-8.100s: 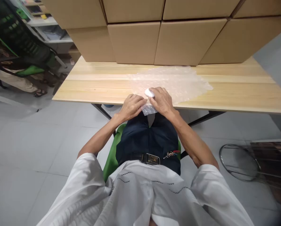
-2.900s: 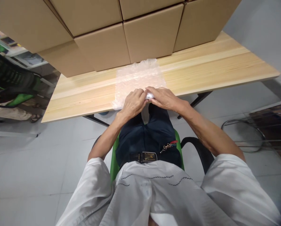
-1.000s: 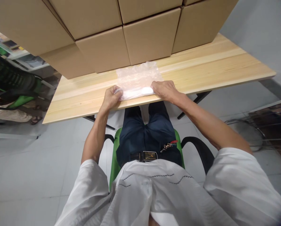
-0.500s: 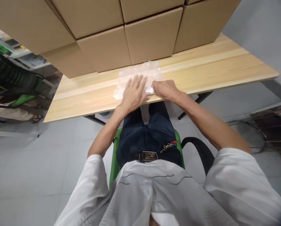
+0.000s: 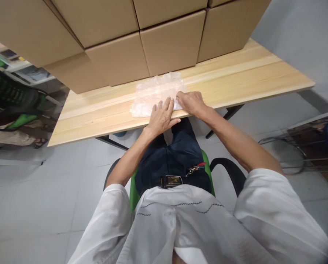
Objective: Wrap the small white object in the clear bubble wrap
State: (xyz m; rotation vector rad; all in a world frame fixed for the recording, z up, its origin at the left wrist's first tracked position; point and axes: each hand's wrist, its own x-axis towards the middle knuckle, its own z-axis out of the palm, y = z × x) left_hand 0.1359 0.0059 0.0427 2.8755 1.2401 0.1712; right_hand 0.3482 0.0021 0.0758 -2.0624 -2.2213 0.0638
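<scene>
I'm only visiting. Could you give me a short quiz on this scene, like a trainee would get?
1. True or false: the left hand is curled into a fist.
2. What stands behind the plastic wrap on the table? A) bottles B) cardboard boxes C) books
3. Which of the person's hands is at the wrap's right edge?

Key: 1. False, it is open. 2. B. 3. The right hand.
</scene>
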